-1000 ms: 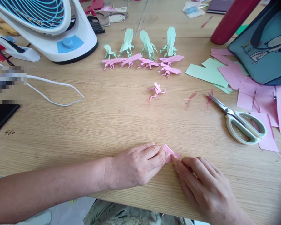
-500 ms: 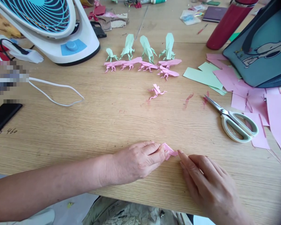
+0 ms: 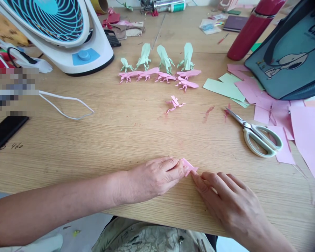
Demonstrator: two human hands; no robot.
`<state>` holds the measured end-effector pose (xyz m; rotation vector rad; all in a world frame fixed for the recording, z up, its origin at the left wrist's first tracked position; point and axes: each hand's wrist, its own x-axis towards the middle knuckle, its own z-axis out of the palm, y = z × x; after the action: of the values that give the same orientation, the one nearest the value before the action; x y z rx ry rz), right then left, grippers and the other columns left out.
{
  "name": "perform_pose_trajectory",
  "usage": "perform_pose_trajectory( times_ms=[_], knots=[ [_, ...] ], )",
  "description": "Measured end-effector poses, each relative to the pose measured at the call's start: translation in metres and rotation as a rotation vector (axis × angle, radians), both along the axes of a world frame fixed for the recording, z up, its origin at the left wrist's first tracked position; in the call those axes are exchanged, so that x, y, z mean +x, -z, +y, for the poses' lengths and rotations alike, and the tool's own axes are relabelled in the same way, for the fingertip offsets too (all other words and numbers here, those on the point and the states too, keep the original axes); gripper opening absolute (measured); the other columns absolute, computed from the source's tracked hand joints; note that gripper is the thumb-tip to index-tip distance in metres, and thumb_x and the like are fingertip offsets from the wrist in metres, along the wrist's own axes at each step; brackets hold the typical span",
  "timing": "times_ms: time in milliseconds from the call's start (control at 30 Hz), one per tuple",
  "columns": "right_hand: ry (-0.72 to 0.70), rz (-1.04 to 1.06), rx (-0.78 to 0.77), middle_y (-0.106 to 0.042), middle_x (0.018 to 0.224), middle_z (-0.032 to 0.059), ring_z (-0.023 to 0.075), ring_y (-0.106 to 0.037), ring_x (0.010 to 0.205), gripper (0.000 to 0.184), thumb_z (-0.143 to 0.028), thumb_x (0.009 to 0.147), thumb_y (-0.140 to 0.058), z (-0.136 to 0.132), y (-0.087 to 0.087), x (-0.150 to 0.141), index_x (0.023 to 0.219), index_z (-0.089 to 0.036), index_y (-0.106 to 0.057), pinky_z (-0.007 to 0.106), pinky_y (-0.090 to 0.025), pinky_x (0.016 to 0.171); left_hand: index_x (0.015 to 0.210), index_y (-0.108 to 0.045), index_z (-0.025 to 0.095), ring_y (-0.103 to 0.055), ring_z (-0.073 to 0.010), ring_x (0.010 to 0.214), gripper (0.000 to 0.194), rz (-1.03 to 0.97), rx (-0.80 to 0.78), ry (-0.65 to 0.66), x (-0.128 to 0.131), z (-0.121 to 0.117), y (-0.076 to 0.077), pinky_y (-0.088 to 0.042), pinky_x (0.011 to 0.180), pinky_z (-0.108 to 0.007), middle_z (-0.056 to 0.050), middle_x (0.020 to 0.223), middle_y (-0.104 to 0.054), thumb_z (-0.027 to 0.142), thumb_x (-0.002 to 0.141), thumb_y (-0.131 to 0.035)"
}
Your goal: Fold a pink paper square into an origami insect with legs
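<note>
A small piece of folded pink paper [image 3: 190, 166] lies at the table's front, its narrow end pointing right. My left hand [image 3: 156, 176] is closed on its left part, with thumb and fingers pinching it, so that part is hidden. Against the paper's lower right edge rests the thumb tip of my right hand [image 3: 225, 199]. The right index finger stands slightly apart from that thumb, and the other fingers are loosely bent. Farther back sits a pink folded paper figure [image 3: 174, 104] with thin legs.
Behind stand several green paper figures [image 3: 166, 58] and pink paper figures [image 3: 188, 84]. Scissors [image 3: 262, 140] lie at right beside pink sheets [image 3: 309, 129] and green strips [image 3: 223, 89]. A red bottle [image 3: 249, 35], a bag [image 3: 286, 63], a fan [image 3: 86, 57] and a black phone [image 3: 6, 134] surround the area.
My right hand has shifted slightly left; its thumb now touches the paper's lower edge, where the index fingertip was at the paper's tip before. The left hand keeps its pinch. The view has tilted a little.
</note>
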<state>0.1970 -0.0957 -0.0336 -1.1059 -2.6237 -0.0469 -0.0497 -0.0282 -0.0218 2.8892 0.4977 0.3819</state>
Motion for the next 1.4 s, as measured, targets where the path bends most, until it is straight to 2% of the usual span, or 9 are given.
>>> perform_pose_trajectory(
  times_ms=[400, 600, 700, 800, 1000, 1133, 1200, 1300, 1400],
  knots=[
    [0.011, 0.005, 0.05, -0.065, 0.093, 0.0134, 0.0209, -0.057, 0.079, 0.025, -0.008, 0.098, -0.045, -0.002, -0.002, 0.002, 0.113, -0.003, -0.064, 0.035, -0.045, 0.068, 0.133, -0.053, 0.006, -0.06, -0.0189, 0.12, 0.035, 0.005, 0.002, -0.007, 0.002, 0.0, -0.005, -0.052, 0.105, -0.031, -0.013, 0.131, -0.063, 0.009, 0.101, -0.042],
    [0.123, 0.091, 0.086, -0.063, 0.089, 0.0091, 0.0174, -0.059, 0.076, 0.014, -0.011, 0.098, -0.052, -0.004, 0.003, 0.012, 0.101, -0.01, -0.066, 0.032, -0.045, 0.07, 0.112, -0.066, 0.013, -0.062, -0.018, 0.106, 0.023, -0.026, -0.121, -0.06, 0.012, 0.009, -0.009, -0.052, 0.095, -0.031, -0.011, 0.119, -0.066, 0.014, 0.099, -0.047],
    [0.167, 0.132, 0.063, -0.063, 0.091, 0.0083, 0.0165, -0.058, 0.076, 0.015, -0.012, 0.098, -0.051, -0.003, 0.005, 0.012, 0.1, -0.012, -0.066, 0.03, -0.044, 0.068, 0.098, -0.067, 0.014, -0.063, -0.0165, 0.099, 0.012, -0.056, -0.236, -0.194, 0.023, 0.014, -0.009, -0.052, 0.087, -0.027, -0.008, 0.11, -0.064, 0.023, 0.095, -0.059],
    [0.211, 0.16, 0.015, -0.063, 0.09, 0.0073, 0.0161, -0.059, 0.076, 0.018, -0.013, 0.099, -0.049, -0.002, 0.005, 0.01, 0.095, -0.015, -0.066, 0.029, -0.043, 0.067, 0.092, -0.064, 0.014, -0.061, -0.0157, 0.088, 0.019, -0.025, -0.362, -0.301, 0.033, 0.02, -0.009, -0.049, 0.077, -0.026, -0.005, 0.102, -0.06, 0.024, 0.081, -0.077],
    [0.295, 0.269, -0.218, -0.064, 0.093, 0.0065, 0.0157, -0.06, 0.074, 0.024, -0.021, 0.101, -0.043, 0.005, 0.004, 0.009, 0.096, -0.02, -0.067, 0.03, -0.044, 0.066, 0.073, -0.059, 0.016, -0.055, -0.0117, 0.068, 0.02, -0.013, -0.743, -0.449, 0.042, 0.03, -0.011, -0.039, 0.062, -0.022, 0.003, 0.076, -0.059, 0.017, 0.069, -0.079],
    [0.344, 0.499, -0.45, -0.064, 0.093, 0.0045, 0.0142, -0.058, 0.067, 0.021, -0.028, 0.099, -0.046, 0.022, -0.001, 0.003, 0.099, -0.022, -0.066, 0.028, -0.045, 0.061, 0.087, -0.066, 0.015, -0.057, -0.0109, 0.07, 0.019, -0.343, -1.119, -0.474, 0.043, 0.041, -0.009, -0.042, 0.067, -0.022, 0.004, 0.072, -0.06, 0.015, 0.07, -0.076],
    [0.332, 0.619, -0.551, -0.065, 0.091, 0.0039, 0.0149, -0.058, 0.069, 0.02, -0.033, 0.097, -0.05, 0.036, -0.007, -0.004, 0.099, -0.022, -0.066, 0.027, -0.045, 0.06, 0.077, -0.065, 0.013, -0.056, -0.0095, 0.07, 0.018, -0.532, -1.264, -0.472, 0.044, 0.045, -0.008, -0.042, 0.069, -0.023, 0.002, 0.074, -0.062, 0.023, 0.071, -0.078],
    [0.282, 0.729, -0.689, -0.068, 0.089, 0.0035, 0.0166, -0.061, 0.075, 0.02, -0.038, 0.093, -0.056, 0.059, -0.016, -0.017, 0.096, -0.021, -0.066, 0.027, -0.046, 0.064, 0.073, -0.062, 0.013, -0.054, -0.0083, 0.068, 0.033, -0.845, -1.366, -0.504, 0.049, 0.048, -0.007, -0.042, 0.069, -0.023, 0.003, 0.07, -0.061, 0.033, 0.063, -0.087],
    [0.284, 0.805, -0.723, -0.066, 0.077, 0.0021, 0.0155, -0.057, 0.068, 0.026, -0.044, 0.09, -0.06, 0.078, -0.019, -0.031, 0.084, -0.019, -0.065, 0.027, -0.042, 0.061, 0.073, -0.06, 0.013, -0.057, -0.0098, 0.067, 0.041, -0.988, -1.413, -0.487, 0.051, 0.047, -0.004, -0.044, 0.067, -0.024, 0.002, 0.069, -0.063, 0.04, 0.061, -0.089]
  ],
)
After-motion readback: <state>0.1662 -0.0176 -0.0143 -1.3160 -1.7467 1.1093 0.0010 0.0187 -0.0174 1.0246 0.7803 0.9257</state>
